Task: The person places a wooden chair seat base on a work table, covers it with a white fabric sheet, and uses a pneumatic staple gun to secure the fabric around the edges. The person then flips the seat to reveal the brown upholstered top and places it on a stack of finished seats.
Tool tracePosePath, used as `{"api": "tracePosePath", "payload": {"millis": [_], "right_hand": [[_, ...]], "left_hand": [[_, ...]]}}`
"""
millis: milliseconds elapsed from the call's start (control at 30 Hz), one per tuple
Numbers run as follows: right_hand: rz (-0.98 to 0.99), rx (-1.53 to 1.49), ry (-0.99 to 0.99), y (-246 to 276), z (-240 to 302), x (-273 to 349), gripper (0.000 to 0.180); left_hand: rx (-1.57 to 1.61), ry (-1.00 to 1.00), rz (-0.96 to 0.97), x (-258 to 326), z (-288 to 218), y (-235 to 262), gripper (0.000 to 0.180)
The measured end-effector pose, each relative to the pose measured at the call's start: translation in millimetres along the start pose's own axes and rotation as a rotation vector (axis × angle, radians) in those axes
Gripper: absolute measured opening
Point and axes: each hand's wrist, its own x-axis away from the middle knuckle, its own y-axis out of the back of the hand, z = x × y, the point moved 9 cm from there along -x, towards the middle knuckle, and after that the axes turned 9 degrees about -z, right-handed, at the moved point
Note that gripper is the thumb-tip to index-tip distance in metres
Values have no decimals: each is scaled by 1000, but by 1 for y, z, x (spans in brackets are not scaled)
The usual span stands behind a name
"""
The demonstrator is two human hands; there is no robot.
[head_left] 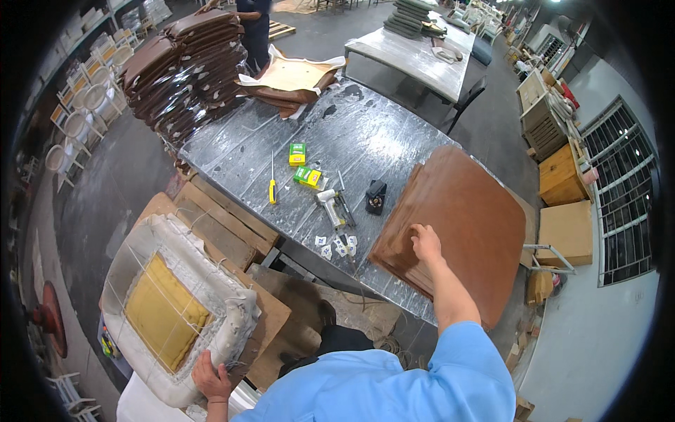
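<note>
My right hand (425, 245) is at the left side of a stack of brown leather-like sheets (460, 218), its fingers curled and pinching near the edge of the top sheet. At lower left, my left hand (211, 378) lies on the corner of a pale padded seat cushion (235, 299), thumb apart from the fingers. The cushion has a yellow foam middle (167, 309) crossed by thin strings, and its whitish cover is gathered round the rim. Part of a brown board (271, 316) shows beneath it.
On the metal-topped table (246, 169) are a staple gun (329, 205), green-and-yellow boxes (298, 154), a yellow-handled screwdriver (272, 190), a black device (375, 197) and paper labels (342, 246). Brown cushions (186, 77) are piled at far left, near another person (254, 28).
</note>
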Motion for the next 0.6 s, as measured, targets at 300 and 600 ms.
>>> {"api": "tracePosePath", "payload": {"millis": [300, 600], "right_hand": [[446, 146, 187, 2, 2, -58, 43], [131, -74, -127, 20, -26, -48, 33]], "left_hand": [[-30, 25, -17, -12, -17, 3, 68], [-23, 63, -20, -12, -16, 18, 68]]}}
